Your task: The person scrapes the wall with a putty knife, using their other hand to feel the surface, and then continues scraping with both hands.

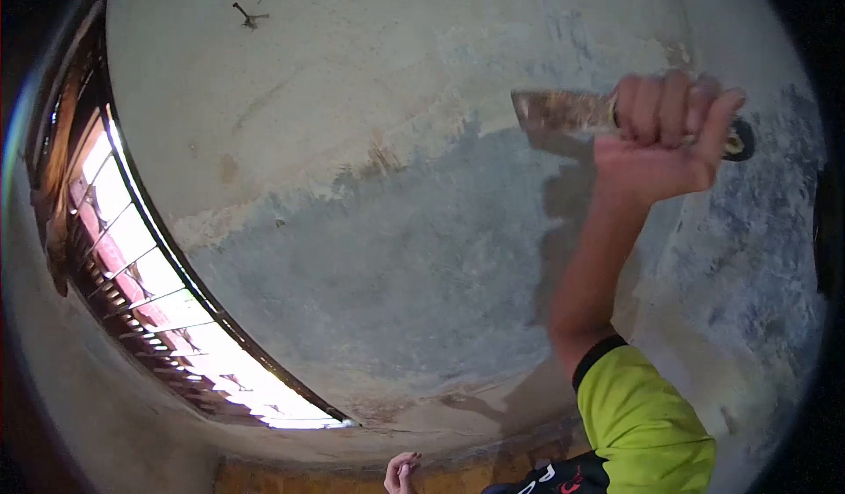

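Raised at the upper right, my right hand is wrapped round the handle of a scraper. Its flat blade is worn and brown-stained and points left, close over the wall. The dark handle end, with a pale ring in it, sticks out behind the fist. Grey-blue patches show on the wall below the blade, and an uneven edge of pale coating runs above them. Low in the view, my left hand is partly cut off by the frame, its fingers curled in with nothing visible in them.
A barred window lets in bright light along the left. A nail or hook juts from the wall at the upper left. Dark wooden pieces hang beside the window. A brown-yellow surface lies along the bottom.
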Available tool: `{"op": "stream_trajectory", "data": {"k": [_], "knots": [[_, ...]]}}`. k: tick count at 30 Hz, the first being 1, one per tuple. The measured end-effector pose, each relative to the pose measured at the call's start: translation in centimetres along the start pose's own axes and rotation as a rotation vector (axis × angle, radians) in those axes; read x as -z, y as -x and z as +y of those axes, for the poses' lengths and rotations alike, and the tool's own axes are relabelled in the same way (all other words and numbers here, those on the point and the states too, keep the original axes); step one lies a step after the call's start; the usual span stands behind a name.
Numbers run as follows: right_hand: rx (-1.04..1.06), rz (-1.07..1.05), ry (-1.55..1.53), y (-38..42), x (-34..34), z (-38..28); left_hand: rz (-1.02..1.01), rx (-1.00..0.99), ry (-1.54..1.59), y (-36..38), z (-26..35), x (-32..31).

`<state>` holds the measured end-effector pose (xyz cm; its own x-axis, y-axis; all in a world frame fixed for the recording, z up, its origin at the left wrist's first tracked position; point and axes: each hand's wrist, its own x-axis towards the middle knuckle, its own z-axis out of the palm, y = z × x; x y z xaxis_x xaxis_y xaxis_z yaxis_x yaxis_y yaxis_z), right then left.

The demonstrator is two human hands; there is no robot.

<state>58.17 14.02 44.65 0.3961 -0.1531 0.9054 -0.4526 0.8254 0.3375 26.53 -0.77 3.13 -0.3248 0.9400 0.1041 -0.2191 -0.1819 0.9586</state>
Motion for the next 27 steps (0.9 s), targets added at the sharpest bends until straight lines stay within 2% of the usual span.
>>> {"op": "stream_trajectory", "data": {"k": [3,6,7,10,11,14,17,20,23,27], "knots": [[0.019,0.163,0.071,-1.0,2.2,7.3,0.106,-0.009,-0.02,0.3,-0.7,0.7],[0.04,0.091,0.035,-0.6,2.3,10.0,0.17,-0.035,-0.054,1.0,0.9,-0.2],[0.06,-0.004,-0.015,-0.8,2.4,8.4,0.176,-0.055,-0.047,0.6,0.4,0.0],[0.076,0.254,-0.076,-1.2,1.7,7.3,0.191,-0.042,-0.035,0.7,-1.0,0.8],[0.23,0.099,0.174,-1.0,1.6,9.7,0.199,-0.009,-0.027,0.6,-1.1,0.9],[0.046,0.157,0.152,-0.4,0.1,8.2,0.204,0.019,-0.005,0.5,0.0,0.3],[0.015,0.192,-0.123,0.1,0.8,6.1,0.199,-0.008,0.001,-0.1,0.3,0.2],[0.016,0.157,0.137,0.1,0.2,8.5,0.189,-0.015,-0.013,0.0,0.0,0.4],[0.033,0.079,-0.196,-0.1,1.0,6.6,0.18,-0.018,-0.01,-0.1,-0.2,0.7],[0.078,0.176,0.117,-0.4,0.7,9.1,0.171,0.012,0.025,0.3,-0.4,0.8]]}}
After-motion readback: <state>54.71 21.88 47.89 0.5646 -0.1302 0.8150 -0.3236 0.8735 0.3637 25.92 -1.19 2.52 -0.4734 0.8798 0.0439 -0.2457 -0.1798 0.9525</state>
